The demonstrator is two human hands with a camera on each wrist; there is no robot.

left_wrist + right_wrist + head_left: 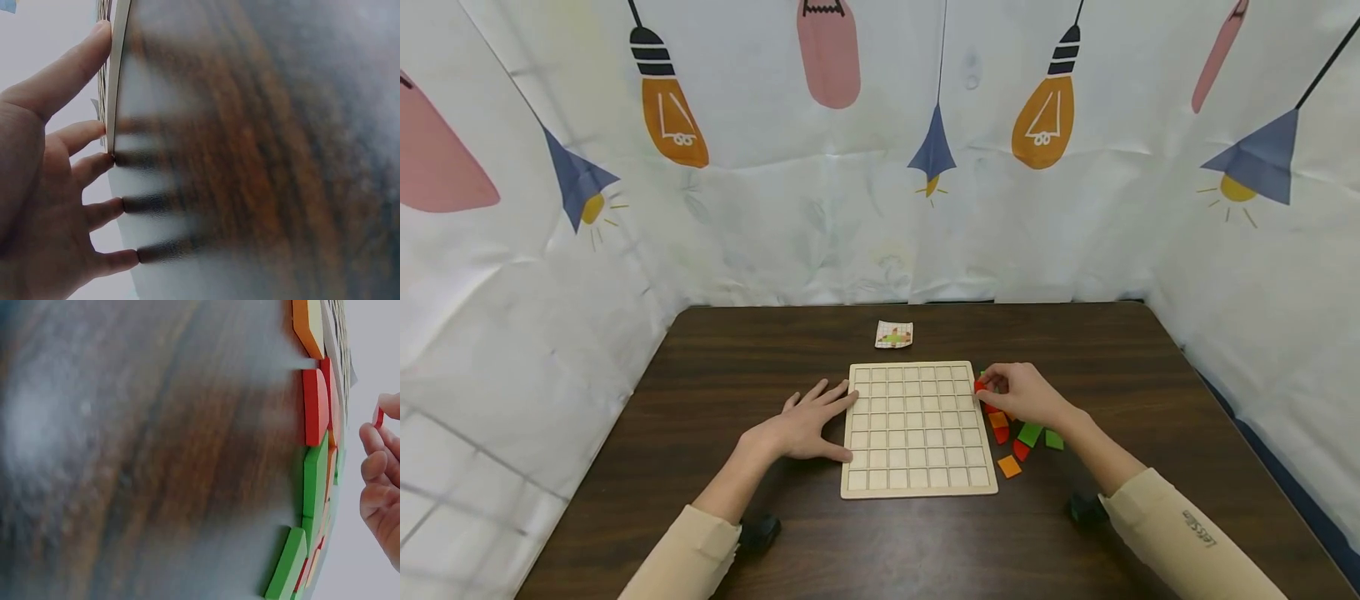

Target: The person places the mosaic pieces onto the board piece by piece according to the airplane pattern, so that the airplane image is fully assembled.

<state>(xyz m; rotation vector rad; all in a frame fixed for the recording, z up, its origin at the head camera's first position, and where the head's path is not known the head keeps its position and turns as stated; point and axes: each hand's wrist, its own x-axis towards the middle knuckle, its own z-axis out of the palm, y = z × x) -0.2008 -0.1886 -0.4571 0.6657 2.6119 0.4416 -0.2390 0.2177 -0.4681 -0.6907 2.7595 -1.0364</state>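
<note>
Presently, a square board of pale wood, marked with a grid of cells (917,429), lies flat on the dark brown wood-grain counter (737,350), in the lower centre of the head view. The left hand (805,429) is located at the board's left edge, fingers spread and grasping nothing. Its index fingertip touches the upper part of that edge; its thumb lies at the lower part. In the left wrist view, the thumb meets the board's rim at the upper left of the frame.

The right hand (1026,394) is located at the upper part of the board's right edge, right of centre in the head view. It pinches a small, flat red piece (377,417) between thumb and fingertips. In the right wrist view, this piece is at the right edge of the frame, raised off the counter.

Loose flat pieces lie to the right of the board, below the right hand in the head view: a bright orange square piece (1009,466) lowest, a loose red piece (1021,450) just above it, and a pair of green pieces (1030,434) further right. A small white card with a coloured printed pattern (894,335) lies above the board, at the centre of the frame.
</note>
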